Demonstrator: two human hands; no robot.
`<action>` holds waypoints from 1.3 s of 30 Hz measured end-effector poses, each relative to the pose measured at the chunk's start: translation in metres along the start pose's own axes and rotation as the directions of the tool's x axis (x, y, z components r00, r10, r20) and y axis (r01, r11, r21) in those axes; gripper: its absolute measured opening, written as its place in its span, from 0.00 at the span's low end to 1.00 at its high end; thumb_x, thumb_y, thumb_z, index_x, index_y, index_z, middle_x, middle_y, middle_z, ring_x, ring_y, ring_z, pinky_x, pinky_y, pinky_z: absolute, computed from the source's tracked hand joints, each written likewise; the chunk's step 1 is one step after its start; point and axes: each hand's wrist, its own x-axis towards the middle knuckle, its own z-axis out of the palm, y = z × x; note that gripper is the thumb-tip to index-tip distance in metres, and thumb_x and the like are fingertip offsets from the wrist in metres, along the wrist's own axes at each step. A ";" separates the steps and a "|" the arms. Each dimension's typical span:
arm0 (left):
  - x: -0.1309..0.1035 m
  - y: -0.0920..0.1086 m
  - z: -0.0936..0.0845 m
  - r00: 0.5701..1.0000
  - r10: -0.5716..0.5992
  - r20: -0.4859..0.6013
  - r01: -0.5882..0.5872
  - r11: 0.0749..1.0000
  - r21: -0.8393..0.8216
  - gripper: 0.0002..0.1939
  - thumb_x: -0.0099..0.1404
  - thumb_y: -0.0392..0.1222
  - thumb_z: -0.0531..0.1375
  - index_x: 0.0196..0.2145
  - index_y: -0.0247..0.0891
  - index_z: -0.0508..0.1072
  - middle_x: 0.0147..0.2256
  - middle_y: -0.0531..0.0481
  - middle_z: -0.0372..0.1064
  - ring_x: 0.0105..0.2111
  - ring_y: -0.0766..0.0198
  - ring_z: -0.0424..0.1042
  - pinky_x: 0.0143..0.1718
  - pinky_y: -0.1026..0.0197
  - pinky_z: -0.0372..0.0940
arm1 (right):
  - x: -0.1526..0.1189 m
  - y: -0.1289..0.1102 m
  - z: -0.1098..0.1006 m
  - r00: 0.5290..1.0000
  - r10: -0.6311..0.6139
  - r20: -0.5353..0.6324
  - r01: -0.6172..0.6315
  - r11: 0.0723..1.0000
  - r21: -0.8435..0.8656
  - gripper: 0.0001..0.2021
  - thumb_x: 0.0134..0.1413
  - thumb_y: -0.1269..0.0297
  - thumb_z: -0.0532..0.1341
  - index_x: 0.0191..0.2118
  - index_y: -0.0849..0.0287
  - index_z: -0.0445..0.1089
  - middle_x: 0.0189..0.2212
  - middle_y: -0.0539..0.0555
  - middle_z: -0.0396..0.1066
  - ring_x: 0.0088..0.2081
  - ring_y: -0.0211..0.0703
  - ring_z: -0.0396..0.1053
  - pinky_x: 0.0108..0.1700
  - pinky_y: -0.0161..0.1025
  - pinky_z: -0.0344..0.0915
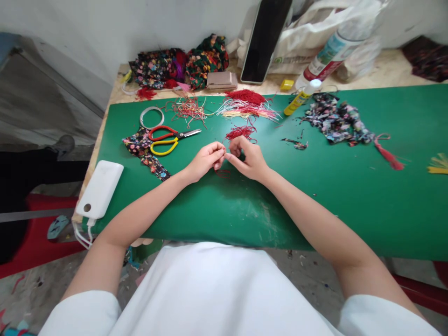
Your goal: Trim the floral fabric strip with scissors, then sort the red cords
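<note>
Over the middle of the green mat (196,205), my left hand (207,161) pinches a thin red cord (222,174), whose loose ends hang below the fingers. My right hand (248,159) is closed beside it, thumb and fingertips at the same spot; what it pinches is too small to make out. Just beyond the hands lies a small heap of red cords (241,132). Farther back is a larger bundle of red, white and yellow cords (247,103). Scissors (171,139) with one red and one yellow handle lie left of the hands.
Left are a tape ring (151,117), floral fabric (140,147) and a white power bank (100,189). Behind stand a phone (265,42), a spray can (327,56) and a glue bottle (301,98). Dark fabric scraps (332,116) and a pink tassel (390,154) lie right.
</note>
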 end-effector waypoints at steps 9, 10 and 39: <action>0.002 0.000 -0.004 0.993 0.009 0.116 -0.011 1.000 0.019 0.10 0.67 0.32 0.62 0.29 0.34 0.65 0.20 0.60 0.60 0.16 0.79 0.53 0.18 0.71 0.45 | 0.004 0.002 -0.005 0.991 0.112 0.076 -0.130 0.942 0.311 0.16 0.64 0.48 0.64 0.41 0.57 0.74 0.25 0.46 0.64 0.25 0.34 0.59 0.28 0.35 0.58; 0.002 0.000 -0.004 0.992 0.004 0.124 -0.008 1.000 0.026 0.10 0.67 0.32 0.62 0.29 0.34 0.65 0.20 0.60 0.60 0.16 0.79 0.53 0.18 0.71 0.45 | 0.004 0.002 -0.006 0.988 0.133 0.080 -0.152 0.933 0.327 0.16 0.64 0.47 0.65 0.40 0.58 0.75 0.25 0.46 0.65 0.25 0.35 0.59 0.28 0.35 0.57; -0.001 -0.004 -0.005 0.990 0.136 0.049 -0.144 0.959 0.246 0.27 0.55 0.62 0.71 0.27 0.33 0.72 0.21 0.56 0.65 0.18 0.78 0.55 0.20 0.68 0.48 | 0.005 -0.002 -0.005 0.962 0.271 -0.002 -0.257 0.914 0.313 0.23 0.55 0.41 0.70 0.28 0.58 0.72 0.16 0.41 0.53 0.19 0.32 0.46 0.24 0.37 0.46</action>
